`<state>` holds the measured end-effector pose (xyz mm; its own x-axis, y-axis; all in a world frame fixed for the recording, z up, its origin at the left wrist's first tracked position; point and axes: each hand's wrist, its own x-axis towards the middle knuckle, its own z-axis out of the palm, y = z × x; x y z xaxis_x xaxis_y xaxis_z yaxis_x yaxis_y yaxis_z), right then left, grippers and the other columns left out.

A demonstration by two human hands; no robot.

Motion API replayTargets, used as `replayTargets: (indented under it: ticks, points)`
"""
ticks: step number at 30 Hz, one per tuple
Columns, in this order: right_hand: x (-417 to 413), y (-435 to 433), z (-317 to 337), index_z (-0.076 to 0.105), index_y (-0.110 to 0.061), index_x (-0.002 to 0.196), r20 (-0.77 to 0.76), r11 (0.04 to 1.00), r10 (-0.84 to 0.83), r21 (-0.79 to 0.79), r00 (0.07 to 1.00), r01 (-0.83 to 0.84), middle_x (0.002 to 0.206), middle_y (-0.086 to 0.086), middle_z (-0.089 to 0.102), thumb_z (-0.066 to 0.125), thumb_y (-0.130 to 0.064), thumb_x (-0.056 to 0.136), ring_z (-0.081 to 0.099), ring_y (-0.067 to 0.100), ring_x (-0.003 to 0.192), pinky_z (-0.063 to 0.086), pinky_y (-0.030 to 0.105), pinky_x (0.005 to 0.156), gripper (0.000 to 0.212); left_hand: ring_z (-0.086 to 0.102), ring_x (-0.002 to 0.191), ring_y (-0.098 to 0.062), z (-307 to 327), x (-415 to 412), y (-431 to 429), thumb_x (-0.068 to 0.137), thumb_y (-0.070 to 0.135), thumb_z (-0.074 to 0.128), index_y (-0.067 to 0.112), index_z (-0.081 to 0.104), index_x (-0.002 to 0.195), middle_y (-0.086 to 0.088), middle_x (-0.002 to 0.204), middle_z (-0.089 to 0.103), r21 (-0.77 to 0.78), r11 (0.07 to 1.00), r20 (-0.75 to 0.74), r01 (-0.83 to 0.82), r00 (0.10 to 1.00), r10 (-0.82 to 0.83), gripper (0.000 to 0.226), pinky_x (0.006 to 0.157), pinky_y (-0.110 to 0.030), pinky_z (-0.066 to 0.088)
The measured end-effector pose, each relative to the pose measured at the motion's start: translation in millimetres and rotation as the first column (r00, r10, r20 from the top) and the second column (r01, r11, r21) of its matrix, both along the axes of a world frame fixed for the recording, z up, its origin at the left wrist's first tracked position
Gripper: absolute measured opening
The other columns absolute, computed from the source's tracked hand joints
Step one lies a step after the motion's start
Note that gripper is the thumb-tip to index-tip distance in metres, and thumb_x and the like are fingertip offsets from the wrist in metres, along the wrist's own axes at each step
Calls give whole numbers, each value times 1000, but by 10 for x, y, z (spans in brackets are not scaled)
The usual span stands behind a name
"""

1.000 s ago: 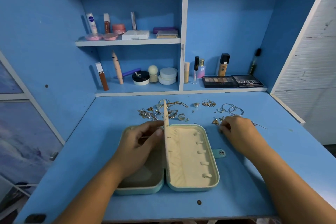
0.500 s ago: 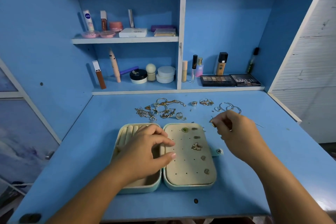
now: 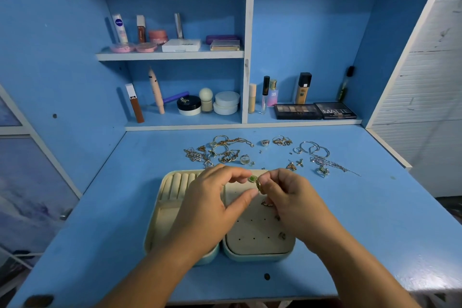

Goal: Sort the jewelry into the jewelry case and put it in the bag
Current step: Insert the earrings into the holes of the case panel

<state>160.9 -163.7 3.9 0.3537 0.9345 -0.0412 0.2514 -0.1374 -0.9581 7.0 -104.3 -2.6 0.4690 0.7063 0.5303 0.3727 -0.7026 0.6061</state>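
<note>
Head view, right hand (image 3: 295, 202) pinching gold piece (image 3: 259, 185), left hand (image 3: 210, 207) alongside (grip unclear), perforated cream case (image 3: 252, 245)

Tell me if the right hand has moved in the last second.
Yes. The right hand moved left, from beside the case to over it.

Single head view looks forward and down; desk (image 3: 350, 220) close below

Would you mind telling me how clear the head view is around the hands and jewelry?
Head view: the wide lens bows the desk edges; glare washes its near right corner; the left hand and right hand are soft, so the green-stoned piece they pinch lacks detail; the loose jewelry shows as outlines.
</note>
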Motion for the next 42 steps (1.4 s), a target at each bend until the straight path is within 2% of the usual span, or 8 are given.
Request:
replayTargets:
  ticks: [12,17,21,28,31,35,38,42]
  points:
    - [-56,-40,9,71,-11,87,-432,997,31,-46,902,-56,70,-3,58,58,-25,92,47,7,60,39,24,60,20,63,91,5,-4,-7,-61,79,33,74,27,73,100,22,88,70,-99,995,66,10,998,-4,22,75,-5,42]
    - [-72,-39,5,69,-7,89,-481,997,51,-33,875,-77,74,5,54,58,-23,93,45,10,61,39,21,57,20,66,91,2,-13,-26,-55,82,20,75,33,72,101,23,91,72,-327,943,121,64,992,-25,23,79,-20,53]
    - [-116,-72,51,64,-14,81,-349,998,56,-18,935,-66,66,1,52,54,-23,95,45,7,56,35,10,43,20,69,88,-5,-28,-16,-43,82,13,74,31,71,98,14,89,75,-459,883,205,99,979,-4,25,78,-22,54]
    - [-153,-59,64,64,-18,80,-188,996,80,-21,979,-85,56,-4,45,56,-30,94,38,9,52,31,14,45,20,70,84,-5,-50,-29,-41,80,16,76,32,71,96,13,88,75,-476,876,205,80,979,22,23,81,-25,57]
    - [-37,-4,54,65,-23,92,43,999,31,-16,999,-31,63,-11,51,54,-29,95,43,8,56,34,17,51,13,69,83,-4,-38,-61,-9,81,18,76,33,71,94,16,87,74,-462,886,171,47,985,37,21,78,-23,56]
    - [268,134,25,57,-27,117,595,998,-4,-45,803,39,110,-7,54,44,-26,97,53,9,91,41,22,73,24,64,79,7,42,-113,21,82,22,76,34,71,95,21,79,70,-324,944,40,-63,996,81,18,68,-8,49]
    - [405,252,-36,49,-21,133,691,987,88,-158,718,30,129,2,48,41,-27,98,39,22,124,39,33,98,36,55,76,17,103,-102,21,82,23,76,27,73,97,20,77,67,-214,972,-33,-100,995,96,16,64,-1,40]
    - [422,356,-33,51,-19,132,704,969,173,-246,689,7,129,3,48,41,-31,98,42,23,120,42,35,95,37,52,84,18,87,-70,75,84,29,72,27,73,103,21,82,64,-123,986,-137,-109,986,91,19,67,1,37]
